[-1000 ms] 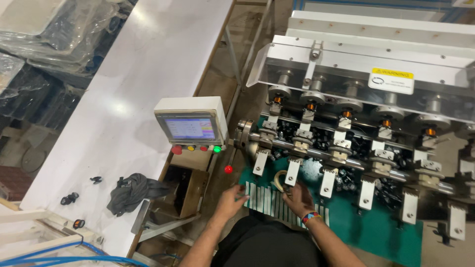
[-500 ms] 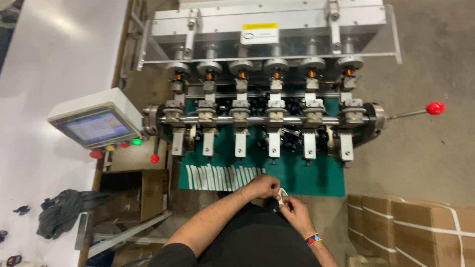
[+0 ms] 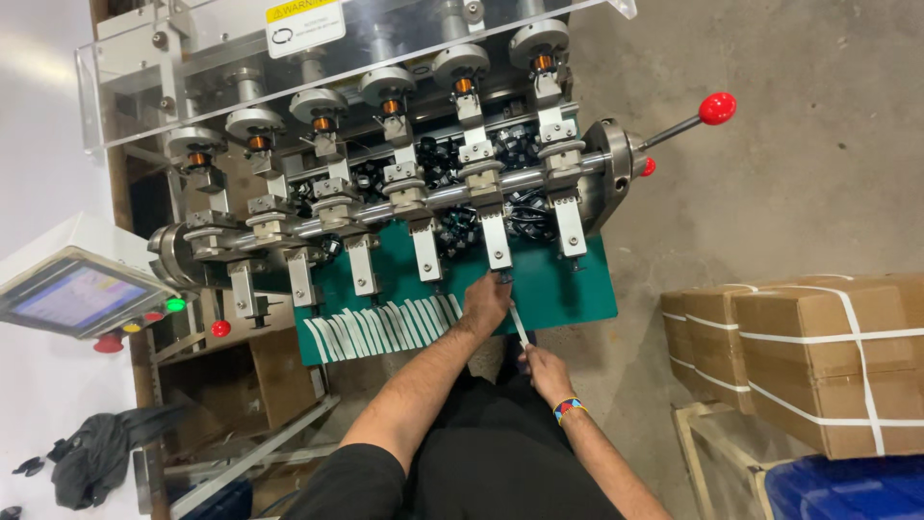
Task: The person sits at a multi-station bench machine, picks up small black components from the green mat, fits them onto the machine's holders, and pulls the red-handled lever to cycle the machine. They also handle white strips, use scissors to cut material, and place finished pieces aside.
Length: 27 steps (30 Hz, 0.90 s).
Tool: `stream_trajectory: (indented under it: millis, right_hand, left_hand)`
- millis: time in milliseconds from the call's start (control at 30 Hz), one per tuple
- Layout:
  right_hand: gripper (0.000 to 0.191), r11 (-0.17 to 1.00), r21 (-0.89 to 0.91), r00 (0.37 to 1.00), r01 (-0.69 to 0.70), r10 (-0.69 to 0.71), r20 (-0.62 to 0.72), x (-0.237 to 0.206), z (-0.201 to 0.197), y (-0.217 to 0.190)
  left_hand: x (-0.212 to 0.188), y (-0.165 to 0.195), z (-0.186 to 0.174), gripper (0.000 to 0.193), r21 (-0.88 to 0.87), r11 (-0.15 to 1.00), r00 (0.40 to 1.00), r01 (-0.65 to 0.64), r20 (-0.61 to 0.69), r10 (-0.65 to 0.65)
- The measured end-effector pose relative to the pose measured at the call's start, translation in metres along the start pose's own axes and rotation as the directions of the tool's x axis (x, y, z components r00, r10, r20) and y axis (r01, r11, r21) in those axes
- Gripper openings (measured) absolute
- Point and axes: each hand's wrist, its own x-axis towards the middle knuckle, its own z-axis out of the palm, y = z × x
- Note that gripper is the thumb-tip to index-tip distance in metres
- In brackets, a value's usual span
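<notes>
My left hand [image 3: 486, 300] reaches up to the lower tip of one metal holder [image 3: 496, 252] on the winding machine [image 3: 433, 197], its fingers curled there. What they pinch is hidden. My right hand [image 3: 545, 368], with a beaded wristband, sits just below and grips the lower end of a thin white strip [image 3: 519, 327]. The strip runs up toward my left hand. A row of several more white strips [image 3: 385, 327] lies on the green mat [image 3: 568, 289], left of my left hand.
A lever with a red knob [image 3: 717, 108] sticks out to the machine's right. A control panel with a screen [image 3: 72, 294] and coloured buttons stands left. Strapped cardboard boxes [image 3: 818, 356] and a blue bin [image 3: 847, 486] are at the right. A dark cloth [image 3: 96, 453] lies lower left.
The view has swung right and closer to the machine. My hands, together half a second ago, have parted: the left went up to the holder, and the right stayed low with the strip.
</notes>
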Motion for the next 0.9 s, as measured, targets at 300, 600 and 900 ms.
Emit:
stream_trajectory:
  millis: [300,600,900]
  right_hand:
    - [0.048,0.994,-0.100,0.999,-0.033,0.035,0.014,0.019,0.002,-0.016]
    - [0.057,0.784,-0.583,0.977,0.213,-0.154,0.149,0.021,0.004,-0.018]
    - [0.037,0.958,-0.200,0.949,0.204,-0.144,0.281,-0.004,0.014,-0.004]
  left_hand:
    - [0.012,-0.013,0.004,0.041,0.038,0.998,0.992,-0.046,-0.114,0.050]
    - [-0.011,-0.048,-0.006,0.053,0.106,0.994,0.999,-0.001,-0.036,0.005]
    - [-0.017,-0.051,-0.008,0.027,0.154,0.979,0.953,-0.136,0.289,0.087]
